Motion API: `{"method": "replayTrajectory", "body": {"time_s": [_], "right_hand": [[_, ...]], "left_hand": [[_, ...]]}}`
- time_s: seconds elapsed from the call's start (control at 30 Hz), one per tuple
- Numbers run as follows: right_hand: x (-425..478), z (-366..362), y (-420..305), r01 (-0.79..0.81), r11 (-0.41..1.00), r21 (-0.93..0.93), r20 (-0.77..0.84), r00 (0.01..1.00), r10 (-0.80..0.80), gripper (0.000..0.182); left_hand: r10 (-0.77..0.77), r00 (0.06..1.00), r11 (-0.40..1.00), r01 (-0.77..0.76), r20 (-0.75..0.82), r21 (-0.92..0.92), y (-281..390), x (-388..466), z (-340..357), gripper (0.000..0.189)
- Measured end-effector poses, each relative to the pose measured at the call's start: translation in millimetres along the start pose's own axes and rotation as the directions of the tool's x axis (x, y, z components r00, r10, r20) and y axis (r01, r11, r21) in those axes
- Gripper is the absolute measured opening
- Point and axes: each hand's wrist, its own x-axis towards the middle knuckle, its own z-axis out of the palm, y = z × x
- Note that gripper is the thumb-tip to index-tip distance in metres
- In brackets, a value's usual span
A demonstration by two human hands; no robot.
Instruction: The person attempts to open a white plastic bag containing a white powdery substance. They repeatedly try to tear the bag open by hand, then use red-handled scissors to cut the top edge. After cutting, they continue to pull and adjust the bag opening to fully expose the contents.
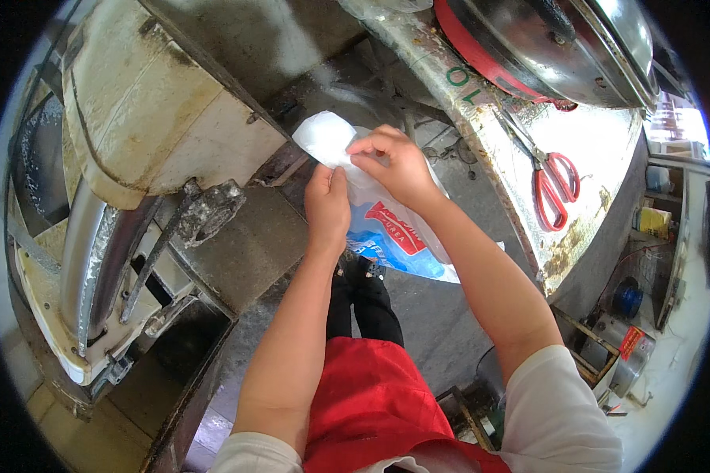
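A white plastic bag (402,236) with blue and red print hangs below my two hands, its printed side towards the lower part. My left hand (328,204) pinches the bag's upper edge between thumb and fingers. Just above and to the right, my right hand (393,162) has its thumb and fingertips closed on the same upper part. A plain white end of the bag (325,135) stands up beyond my fingertips. What is inside the bag cannot be told.
A worn machine with a pale housing (148,106) and a metal roller (86,254) stands at the left. On the worktop (591,248) at the right lie red-handled scissors (553,183), beside a large metal pan or lid (544,47). Shelves with objects line the far right.
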Motion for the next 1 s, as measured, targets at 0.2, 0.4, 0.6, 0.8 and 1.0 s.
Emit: {"method": "replayTrajectory", "body": {"time_s": [0.2, 0.4, 0.6, 0.8, 1.0], "right_hand": [[2.0, 9.8, 5.6, -0.008, 0.999, -0.034, -0.053, 0.999, 0.007, 0.004], [-0.7, 5.7, 1.7, -0.005, 1.000, -0.023, -0.080, 0.997, 0.003, 0.007], [-0.6, -4.3, -0.9, -0.058, 0.998, -0.023, -0.065, 0.996, 0.057, 0.009], [-3.6, -2.4, -6.0, 0.125, 0.947, -0.297, -0.047, 0.988, -0.145, 0.010], [0.0, 2.4, 6.1, -0.058, 0.998, 0.016, -0.070, 0.996, 0.059, 0.007]], "left_hand": [[0.035, 0.999, 0.999, -0.034, -0.016, 0.034, -3.9, -0.6, 0.7, 0.012], [0.033, 0.999, 0.985, -0.030, -0.018, 0.170, -0.6, -3.7, -1.1, 0.012], [0.181, 0.983, 0.944, -0.165, -0.028, 0.287, -2.3, -6.1, 0.7, 0.017], [0.080, 0.997, 0.963, -0.078, 0.004, 0.258, -1.1, -4.4, -3.6, 0.019], [0.149, 0.989, 0.983, -0.150, 0.022, 0.106, -4.2, -10.7, -8.0, 0.017]]}}
